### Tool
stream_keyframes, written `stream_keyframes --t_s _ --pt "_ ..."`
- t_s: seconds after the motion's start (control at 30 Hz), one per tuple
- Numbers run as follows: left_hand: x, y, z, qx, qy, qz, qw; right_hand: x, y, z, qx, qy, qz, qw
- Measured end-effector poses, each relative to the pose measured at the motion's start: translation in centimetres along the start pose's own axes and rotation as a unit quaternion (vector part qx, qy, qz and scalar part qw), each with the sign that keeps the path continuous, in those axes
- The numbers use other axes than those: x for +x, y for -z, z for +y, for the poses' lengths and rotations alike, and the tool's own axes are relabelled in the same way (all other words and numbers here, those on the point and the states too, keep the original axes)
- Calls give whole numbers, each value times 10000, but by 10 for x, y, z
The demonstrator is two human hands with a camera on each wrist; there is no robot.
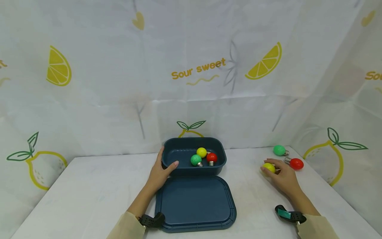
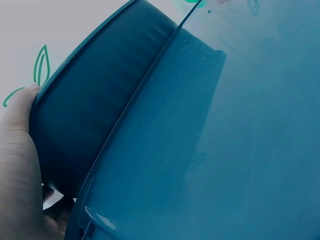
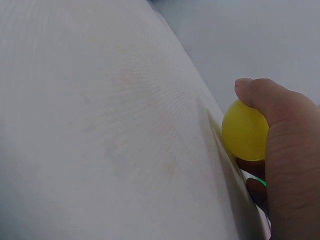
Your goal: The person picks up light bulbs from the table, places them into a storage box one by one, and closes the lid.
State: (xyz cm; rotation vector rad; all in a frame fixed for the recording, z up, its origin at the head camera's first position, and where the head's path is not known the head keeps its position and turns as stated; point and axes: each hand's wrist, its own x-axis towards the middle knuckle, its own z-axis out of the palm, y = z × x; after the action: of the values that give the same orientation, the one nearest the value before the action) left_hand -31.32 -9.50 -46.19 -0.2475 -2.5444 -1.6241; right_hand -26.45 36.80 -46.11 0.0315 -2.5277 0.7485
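My left hand grips the left end of a dark blue plastic box, its thumb at the front rim and the fingers along the side. Inside the box lie a yellow light bulb, a green light bulb and a red light bulb. Over on the right, my right hand pinches another yellow light bulb between thumb and fingers, close over the white table. The base of that bulb is hidden by the hand.
Directly in front of the box, a flat dark blue lid lies on the table. Beyond my right hand are a second green bulb and a second red bulb, near the table's right edge. A printed white curtain closes off the back.
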Motion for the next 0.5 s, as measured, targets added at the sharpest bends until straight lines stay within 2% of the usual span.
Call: stream_keyframes --t_s 0.5 --pt "0 1 2 -65 18 -43 10000 1 -2 3 48 101 83 9999"
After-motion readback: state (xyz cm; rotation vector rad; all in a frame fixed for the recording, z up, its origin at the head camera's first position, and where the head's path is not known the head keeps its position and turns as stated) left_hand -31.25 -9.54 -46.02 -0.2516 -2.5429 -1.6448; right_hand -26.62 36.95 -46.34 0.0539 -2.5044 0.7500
